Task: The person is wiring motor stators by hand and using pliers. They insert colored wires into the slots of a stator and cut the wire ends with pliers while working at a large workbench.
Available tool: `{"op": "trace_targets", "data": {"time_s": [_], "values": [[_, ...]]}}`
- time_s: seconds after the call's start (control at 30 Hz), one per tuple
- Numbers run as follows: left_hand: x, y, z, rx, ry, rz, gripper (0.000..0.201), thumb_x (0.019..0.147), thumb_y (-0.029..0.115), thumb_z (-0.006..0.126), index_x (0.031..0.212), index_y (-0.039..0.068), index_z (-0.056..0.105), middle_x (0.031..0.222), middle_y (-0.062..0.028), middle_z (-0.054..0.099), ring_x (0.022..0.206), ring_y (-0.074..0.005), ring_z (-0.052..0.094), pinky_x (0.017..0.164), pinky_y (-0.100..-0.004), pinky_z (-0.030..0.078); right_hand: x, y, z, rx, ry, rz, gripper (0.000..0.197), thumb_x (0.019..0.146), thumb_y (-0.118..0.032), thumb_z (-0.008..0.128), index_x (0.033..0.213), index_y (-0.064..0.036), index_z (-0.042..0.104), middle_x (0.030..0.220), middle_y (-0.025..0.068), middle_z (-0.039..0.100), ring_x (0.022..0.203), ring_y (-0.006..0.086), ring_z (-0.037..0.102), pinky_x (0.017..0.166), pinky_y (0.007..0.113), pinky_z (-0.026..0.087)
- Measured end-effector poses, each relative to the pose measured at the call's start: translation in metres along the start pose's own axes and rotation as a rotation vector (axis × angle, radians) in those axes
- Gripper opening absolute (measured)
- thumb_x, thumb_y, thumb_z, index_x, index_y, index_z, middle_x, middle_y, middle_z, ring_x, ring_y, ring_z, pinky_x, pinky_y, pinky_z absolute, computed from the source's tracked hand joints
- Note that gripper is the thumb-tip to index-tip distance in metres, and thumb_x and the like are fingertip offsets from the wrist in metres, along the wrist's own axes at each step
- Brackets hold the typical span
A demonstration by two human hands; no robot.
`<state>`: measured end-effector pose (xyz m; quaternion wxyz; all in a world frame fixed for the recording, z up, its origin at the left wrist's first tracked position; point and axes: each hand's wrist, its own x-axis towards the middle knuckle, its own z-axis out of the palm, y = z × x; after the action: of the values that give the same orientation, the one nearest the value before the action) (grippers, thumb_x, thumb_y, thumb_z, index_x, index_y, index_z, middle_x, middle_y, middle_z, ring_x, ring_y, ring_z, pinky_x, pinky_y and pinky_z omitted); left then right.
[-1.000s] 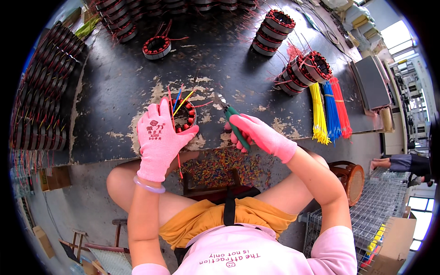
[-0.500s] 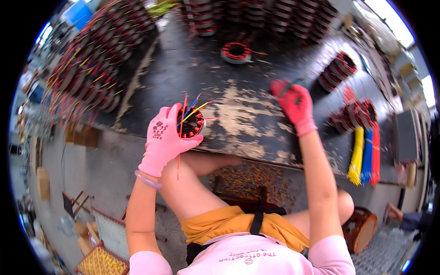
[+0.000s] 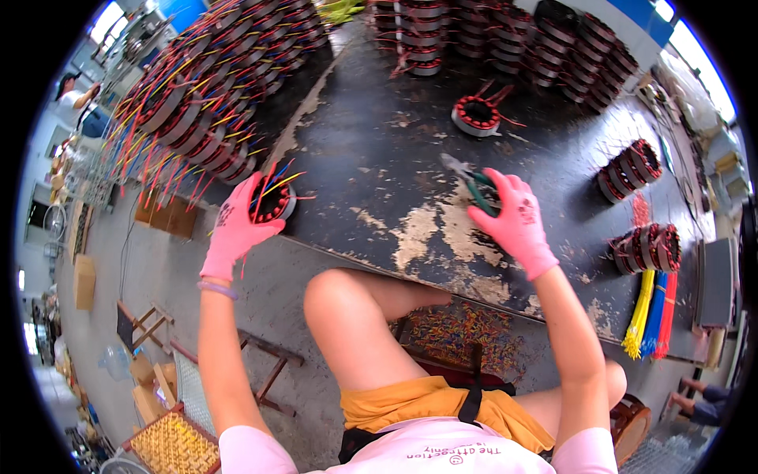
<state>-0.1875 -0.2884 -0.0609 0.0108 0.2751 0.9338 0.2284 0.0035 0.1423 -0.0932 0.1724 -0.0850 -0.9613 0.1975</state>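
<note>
Gripping a wound stator coil at left of centre, my left hand holds it off the worn black workbench, while my right hand clasps green-handled cutters, presumably for lead trimming.

A workshop with a worn black bench, seen from above in daylight.

The dark worktable had its top scuffed down to pale patches near the front edge. The floor below was bare grey concrete. On the left stood a small wooden trestle, some cardboard boxes and a woven basket at the lower edge. A wooden stool stood at lower right. Bright light came through windows at upper left and a window at upper right, beside blue wall panels.
</note>
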Motion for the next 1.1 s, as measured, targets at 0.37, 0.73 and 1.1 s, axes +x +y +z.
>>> {"op": "trace_targets", "data": {"time_s": [0.37, 0.73, 1.1], "values": [[0.045, 0.193, 0.019, 0.167, 0.163, 0.511, 0.05, 0.085, 0.024, 0.08, 0.128, 0.004, 0.064, 0.13, -0.0155, 0.065, 0.12, -0.0361, 0.061, 0.106, -0.0429, 0.046, -0.004, -0.01, 0.052, -0.224, 0.129, 0.091, 0.078, 0.091, -0.056, 0.063, 0.145, -0.0013, 0.05, 0.151, 0.0202, 0.047, 0.145, 0.0399, 0.034, 0.121, 0.061, 0.014], [0.236, 0.231, 0.197, 0.454, 0.182, 0.815, 0.034, 0.084, 0.032, 0.072, 0.108, 0.009, 0.07, 0.106, -0.0106, 0.068, 0.113, -0.0301, 0.06, 0.115, -0.0488, 0.034, -0.016, -0.012, 0.078, 0.044, 0.371, -0.009, 0.01, 0.081, -0.017, 0.061, 0.072, -0.0147, 0.059, 0.078, 0.0076, 0.062, 0.081, 0.0288, 0.066, 0.067, 0.041, 0.051], [0.046, 0.312, 0.105, 0.284, 0.16, 1.087, 0.036, 0.083, 0.027, 0.077, 0.11, 0.006, 0.065, 0.109, -0.0083, 0.065, 0.121, -0.0327, 0.058, 0.121, -0.0621, 0.03, -0.189, 0.059, -0.118, 0.043, 0.392, 0.251, 0.018, 0.083, -0.024, 0.074, 0.093, -0.0115, 0.066, 0.09, 0.0082, 0.066, 0.089, 0.0272, 0.066, 0.075, 0.036, 0.054]]}}
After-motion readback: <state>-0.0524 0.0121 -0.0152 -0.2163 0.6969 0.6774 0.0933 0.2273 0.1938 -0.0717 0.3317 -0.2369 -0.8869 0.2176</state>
